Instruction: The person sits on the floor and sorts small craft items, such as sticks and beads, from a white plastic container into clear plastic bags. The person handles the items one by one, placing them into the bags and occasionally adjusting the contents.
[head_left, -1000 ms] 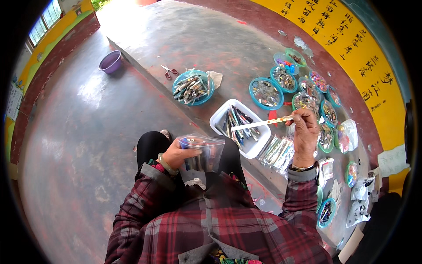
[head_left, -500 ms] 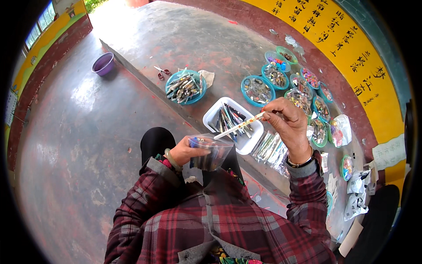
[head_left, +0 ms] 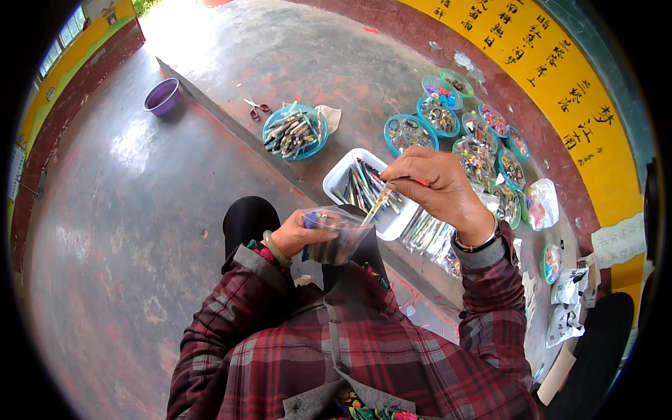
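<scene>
My left hand (head_left: 285, 236) is closed round one side of a clear plastic bag (head_left: 348, 243), which has several pens inside, one with a blue end. In my right hand (head_left: 448, 192) a slim pale pen with a yellowish pattern (head_left: 379, 204) is pinched at its upper end between thumb and fingers. The pen slants down to the left, its lower tip at the mouth of the bag. Just beyond, a white basin (head_left: 334, 175) holds a pile of pens, partly hidden by my right hand. Plastic-wrapped pens (head_left: 428, 236) lie beside that basin.
A turquoise basin (head_left: 323, 145) full of pens stands farther off, with scissors (head_left: 257, 108) nearby. Several round tubs of small items, including a blue-rimmed tub (head_left: 387, 133), crowd the right. A purple basin (head_left: 162, 96) sits far left. A low step edge (head_left: 210, 115) crosses the floor.
My right hand has moved left and slightly down, bringing the pen's tip to the bag's mouth and tilting the pen more steeply. The left hand keeps its hold on the bag.
</scene>
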